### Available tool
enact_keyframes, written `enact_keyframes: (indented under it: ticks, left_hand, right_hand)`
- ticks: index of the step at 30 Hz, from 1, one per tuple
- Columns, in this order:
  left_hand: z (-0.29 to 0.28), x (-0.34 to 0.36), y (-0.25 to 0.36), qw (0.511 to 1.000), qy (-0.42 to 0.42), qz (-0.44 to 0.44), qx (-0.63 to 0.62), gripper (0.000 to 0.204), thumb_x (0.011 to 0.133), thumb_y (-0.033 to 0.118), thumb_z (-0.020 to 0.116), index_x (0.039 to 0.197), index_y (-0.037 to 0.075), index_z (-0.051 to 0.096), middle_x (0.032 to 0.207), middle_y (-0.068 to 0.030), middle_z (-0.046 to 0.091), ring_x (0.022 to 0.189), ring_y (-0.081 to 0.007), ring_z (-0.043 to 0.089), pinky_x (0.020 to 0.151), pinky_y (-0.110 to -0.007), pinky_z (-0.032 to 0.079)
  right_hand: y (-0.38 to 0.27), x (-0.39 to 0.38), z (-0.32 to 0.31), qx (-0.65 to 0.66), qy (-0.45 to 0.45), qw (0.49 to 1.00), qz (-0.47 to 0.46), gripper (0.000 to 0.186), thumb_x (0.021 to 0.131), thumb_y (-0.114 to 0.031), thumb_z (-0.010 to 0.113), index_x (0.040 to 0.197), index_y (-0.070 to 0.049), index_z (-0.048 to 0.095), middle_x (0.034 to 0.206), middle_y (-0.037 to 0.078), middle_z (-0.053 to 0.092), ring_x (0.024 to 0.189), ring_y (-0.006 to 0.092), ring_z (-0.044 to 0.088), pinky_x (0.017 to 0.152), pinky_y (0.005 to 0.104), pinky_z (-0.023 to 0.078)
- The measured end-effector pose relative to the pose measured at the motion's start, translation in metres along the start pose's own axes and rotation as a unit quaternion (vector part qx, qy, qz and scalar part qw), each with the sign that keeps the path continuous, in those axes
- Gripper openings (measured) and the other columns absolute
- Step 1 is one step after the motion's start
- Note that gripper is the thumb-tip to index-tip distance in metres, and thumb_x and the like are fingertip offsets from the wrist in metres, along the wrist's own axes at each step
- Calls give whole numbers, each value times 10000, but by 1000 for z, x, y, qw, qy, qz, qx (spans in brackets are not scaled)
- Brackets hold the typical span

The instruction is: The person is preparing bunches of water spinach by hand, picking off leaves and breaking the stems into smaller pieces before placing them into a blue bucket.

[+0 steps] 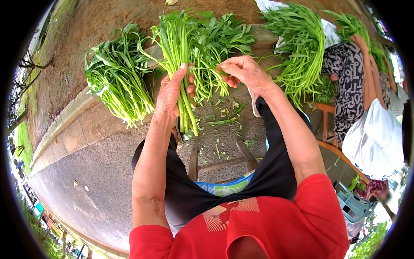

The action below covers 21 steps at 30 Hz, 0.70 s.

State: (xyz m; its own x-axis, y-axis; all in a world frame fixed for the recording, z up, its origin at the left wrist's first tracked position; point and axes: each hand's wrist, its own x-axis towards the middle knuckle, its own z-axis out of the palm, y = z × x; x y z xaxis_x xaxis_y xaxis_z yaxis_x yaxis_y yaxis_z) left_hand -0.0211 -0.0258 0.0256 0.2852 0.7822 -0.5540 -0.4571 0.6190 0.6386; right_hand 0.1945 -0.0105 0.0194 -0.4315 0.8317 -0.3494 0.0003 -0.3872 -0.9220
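Now the left hand (172, 91) has its fingers wrapped round a bundle of long leafy green stems (176, 52) by the grey concrete kerb's edge (74, 113); the right hand (246, 74) pinches a thin green strand (205, 68). White sheeting (330, 33) shows beside a leafy green heap (299, 54).

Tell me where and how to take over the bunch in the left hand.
Probably best by the bunch's bare stem ends, below the left hand in the picture, coming from the person's right. They run close together, uncovered, while leaves spread at the other end and the left forearm crowds the left side.
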Motion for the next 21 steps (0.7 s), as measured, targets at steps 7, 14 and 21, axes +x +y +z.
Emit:
enact_keyframes:
  ticks: [7,14,21]
  left_hand:
    - [3,0,-1,1000,-4,11,7,326,856,294,545,1056,41,500,688,-12,489,506,-89,420,454,-221,362]
    - [8,-2,-6,1000,-20,11,-3,320,843,290,568,1041,42,529,680,-9,503,501,-87,433,439,-213,363]
    - [10,-3,-6,999,-43,4,-8,344,850,298,556,1066,34,511,699,-2,490,510,-79,412,456,-215,356]
  right_hand:
    - [10,5,1,-203,29,976,-74,105,778,-55,551,764,32,607,579,33,573,490,99,514,445,261,404]
    - [8,10,3,-1,201,980,8,143,761,-54,487,673,8,581,494,33,521,381,121,462,366,248,355]
    - [9,9,-6,187,177,966,-9,127,796,-73,515,837,30,577,680,91,572,509,148,523,458,252,440]
